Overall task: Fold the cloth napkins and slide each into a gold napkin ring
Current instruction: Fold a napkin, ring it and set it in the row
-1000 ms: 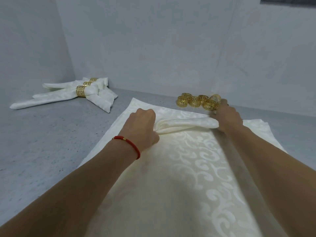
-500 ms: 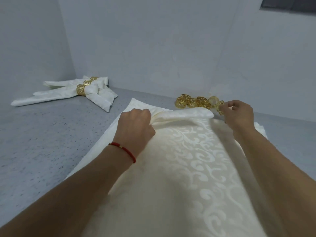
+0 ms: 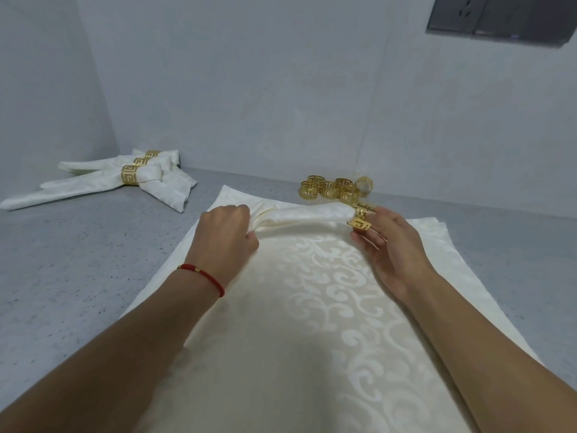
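A cream napkin folded into a narrow band (image 3: 307, 215) lies across the far part of a stack of flat cream napkins (image 3: 312, 323). My left hand (image 3: 226, 235), with a red cord on its wrist, grips the band's left end. My right hand (image 3: 385, 242) pinches a gold napkin ring (image 3: 360, 217) right at the band's right tip. Whether the tip is inside the ring is hard to tell. Several loose gold rings (image 3: 331, 189) cluster just beyond.
Ringed, finished napkins (image 3: 125, 179) lie fanned in the far left corner of the grey speckled counter (image 3: 78, 260). White walls close the back and left side. A dark socket panel (image 3: 499, 17) sits high on the right wall.
My right hand has taken a gold ring from the cluster and brought it to the band's right tip. My left hand has kept its hold on the left end.
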